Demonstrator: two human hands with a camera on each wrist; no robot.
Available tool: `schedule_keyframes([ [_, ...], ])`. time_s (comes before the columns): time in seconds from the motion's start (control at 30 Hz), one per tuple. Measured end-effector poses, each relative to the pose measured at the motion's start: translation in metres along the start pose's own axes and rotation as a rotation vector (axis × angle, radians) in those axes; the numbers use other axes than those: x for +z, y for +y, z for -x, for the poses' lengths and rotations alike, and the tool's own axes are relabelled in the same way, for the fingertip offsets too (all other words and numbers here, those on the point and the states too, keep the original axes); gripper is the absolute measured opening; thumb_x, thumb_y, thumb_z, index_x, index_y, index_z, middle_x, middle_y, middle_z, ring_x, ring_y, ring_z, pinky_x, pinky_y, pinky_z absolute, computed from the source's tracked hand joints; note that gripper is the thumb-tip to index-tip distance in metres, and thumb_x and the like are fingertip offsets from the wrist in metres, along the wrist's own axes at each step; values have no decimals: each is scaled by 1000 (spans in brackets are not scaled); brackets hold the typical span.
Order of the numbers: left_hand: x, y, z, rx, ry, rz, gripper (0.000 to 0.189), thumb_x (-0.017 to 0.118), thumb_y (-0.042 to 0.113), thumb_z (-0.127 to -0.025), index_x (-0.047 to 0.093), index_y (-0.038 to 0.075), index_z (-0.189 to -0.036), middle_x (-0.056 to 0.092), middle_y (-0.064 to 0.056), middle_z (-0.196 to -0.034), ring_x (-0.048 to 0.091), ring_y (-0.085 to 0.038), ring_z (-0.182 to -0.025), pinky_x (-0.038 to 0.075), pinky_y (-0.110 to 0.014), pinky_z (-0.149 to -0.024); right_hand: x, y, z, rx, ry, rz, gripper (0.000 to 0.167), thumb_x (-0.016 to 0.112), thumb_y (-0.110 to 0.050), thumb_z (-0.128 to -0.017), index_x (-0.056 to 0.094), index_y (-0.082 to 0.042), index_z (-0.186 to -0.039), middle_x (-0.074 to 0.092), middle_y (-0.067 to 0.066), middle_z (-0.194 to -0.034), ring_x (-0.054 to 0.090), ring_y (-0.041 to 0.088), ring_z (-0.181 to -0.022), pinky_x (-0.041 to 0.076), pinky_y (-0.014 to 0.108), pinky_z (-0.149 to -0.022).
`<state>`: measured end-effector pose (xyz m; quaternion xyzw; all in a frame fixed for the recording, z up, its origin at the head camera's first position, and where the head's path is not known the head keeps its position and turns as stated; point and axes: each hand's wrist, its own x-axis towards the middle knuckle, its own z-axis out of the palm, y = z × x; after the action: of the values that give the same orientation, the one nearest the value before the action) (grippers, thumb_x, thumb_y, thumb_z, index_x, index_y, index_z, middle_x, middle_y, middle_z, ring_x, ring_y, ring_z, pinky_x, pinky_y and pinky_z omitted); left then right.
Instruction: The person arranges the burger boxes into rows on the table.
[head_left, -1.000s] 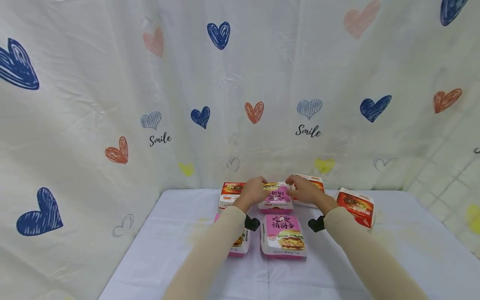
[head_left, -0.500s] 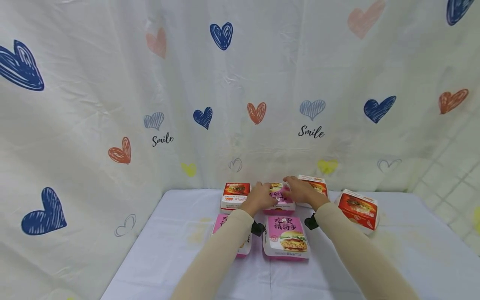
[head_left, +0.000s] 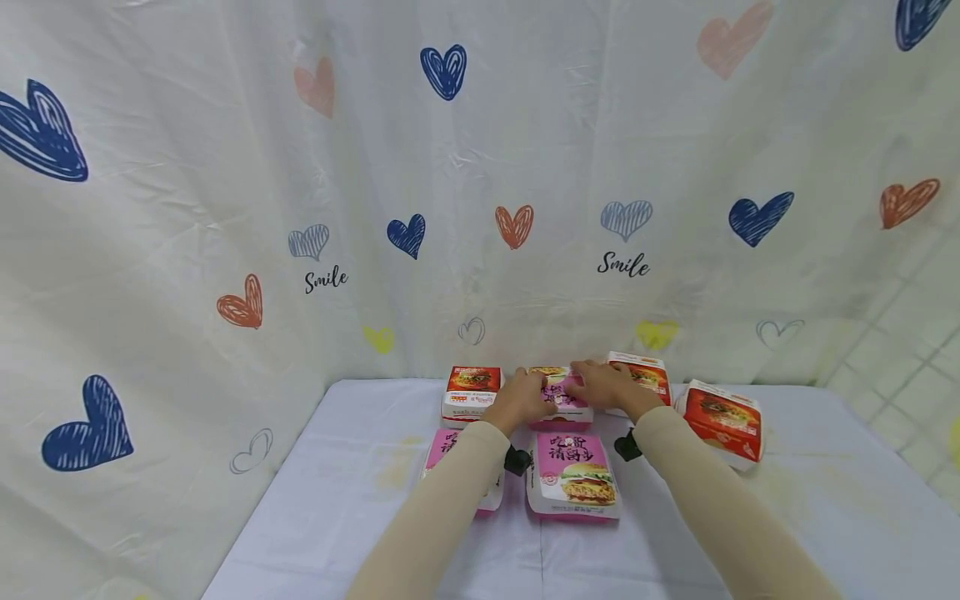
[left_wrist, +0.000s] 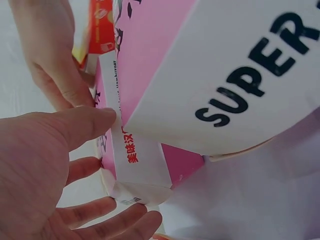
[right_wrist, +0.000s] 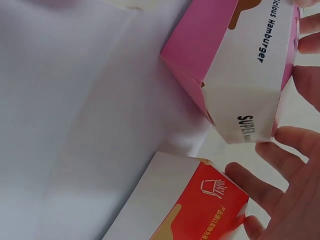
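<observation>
A pink and white burger box point(head_left: 561, 415) lies at the back middle of the table, between both hands. My left hand point(head_left: 520, 398) touches its left end. In the left wrist view, the thumb of that hand point(left_wrist: 30, 165) rests by the box's upper edge, with loosely spread fingers along the end of the box point(left_wrist: 142, 165). My right hand point(head_left: 609, 388) is at the opposite end. In the right wrist view, fingers of the right hand point(right_wrist: 295, 175) touch the pink box point(right_wrist: 250, 80), and one reaches the corner of a red burger box point(right_wrist: 200, 205) alongside.
Two pink boxes lie in front, one in the middle point(head_left: 573, 477) and one point(head_left: 442, 443) partly under my left sleeve. A red box point(head_left: 471, 393) stands back left, another point(head_left: 649, 379) back right, and a third point(head_left: 722, 423) lies askew farther right. A heart-printed curtain point(head_left: 555, 292) hangs behind the table.
The back right red box has shifted a little to the right, away from the pink box. My right hand has moved slightly right in the last half second; the left stays nearly still.
</observation>
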<state>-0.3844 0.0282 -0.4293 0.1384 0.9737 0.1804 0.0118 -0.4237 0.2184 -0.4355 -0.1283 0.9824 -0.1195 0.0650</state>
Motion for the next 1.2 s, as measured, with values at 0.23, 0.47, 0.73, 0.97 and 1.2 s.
schedule_keyframes([
  [0.23, 3, -2, 0, 9, 4, -4, 51, 74, 40, -92, 63, 17, -136, 59, -9, -126, 61, -22, -104, 54, -40, -93, -1, 4, 7, 3, 4, -11, 71, 54, -52, -101, 41, -7, -155, 42, 24, -158, 37, 48, -147, 17, 72, -115],
  [0.47, 3, -1, -1, 5, 3, 11, 50, 75, 39, -92, 64, 18, -136, 59, -7, -124, 60, -21, -102, 53, -40, -93, -2, 5, 10, -6, 17, -18, 72, 54, -52, -100, 42, -6, -154, 42, 24, -158, 40, 48, -145, 18, 72, -114],
  [0.73, 5, -4, -6, 22, 21, -20, 46, 74, 37, -93, 64, 18, -134, 60, -6, -120, 59, -19, -100, 53, -39, -93, -1, 8, 12, -12, 44, -12, 74, 57, -55, -98, 46, -4, -150, 44, 27, -155, 37, 52, -143, 20, 75, -111],
  [0.97, 6, -9, -9, 47, 43, -68, 37, 74, 33, -93, 67, 18, -127, 62, -5, -116, 60, -17, -97, 54, -37, -91, 2, 11, 13, -8, 88, 26, 74, 59, -58, -96, 49, -4, -147, 48, 26, -152, 36, 52, -140, 21, 76, -111],
  [1.2, 8, -11, -10, 45, 64, -87, 31, 72, 28, -94, 67, 16, -123, 61, -4, -112, 58, -17, -95, 54, -37, -87, 2, 10, 18, -4, 102, 27, 73, 62, -55, -96, 50, -4, -146, 48, 25, -152, 37, 49, -140, 23, 73, -112],
])
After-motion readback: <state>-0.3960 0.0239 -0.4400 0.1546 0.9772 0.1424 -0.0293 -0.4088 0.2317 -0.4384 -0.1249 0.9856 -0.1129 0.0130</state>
